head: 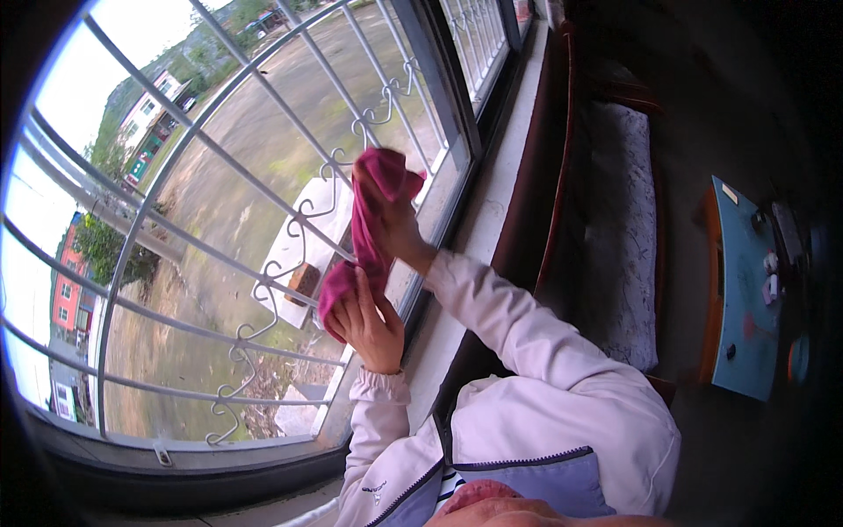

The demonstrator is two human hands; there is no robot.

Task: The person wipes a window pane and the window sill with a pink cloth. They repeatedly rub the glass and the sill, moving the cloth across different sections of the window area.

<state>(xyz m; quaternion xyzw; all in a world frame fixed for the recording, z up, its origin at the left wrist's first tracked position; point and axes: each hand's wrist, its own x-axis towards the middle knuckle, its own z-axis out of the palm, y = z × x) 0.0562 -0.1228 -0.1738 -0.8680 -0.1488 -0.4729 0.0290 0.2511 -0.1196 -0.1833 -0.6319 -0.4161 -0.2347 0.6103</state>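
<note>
A dark pink cloth (388, 170) is stretched between my two hands at the window. My left hand (374, 332) holds its lower end, fingers spread over the fabric. Farther up, my right hand (402, 230) grips the other end, where the cloth bunches over the fingers. Both hands are near the light metal window bars (263, 168), and the cloth overlaps one of them in view. Whether it wraps around that bar cannot be told. Scrolled metalwork (303, 214) runs across the bars beside the cloth.
A pale window sill (490, 217) runs along the dark window frame (454, 79). To the right stand a dark seat with a patterned white cover (629, 230) and a blue-topped table (744, 329) bearing small items. Outside, a brick (303, 283) lies on a pale slab (323, 204).
</note>
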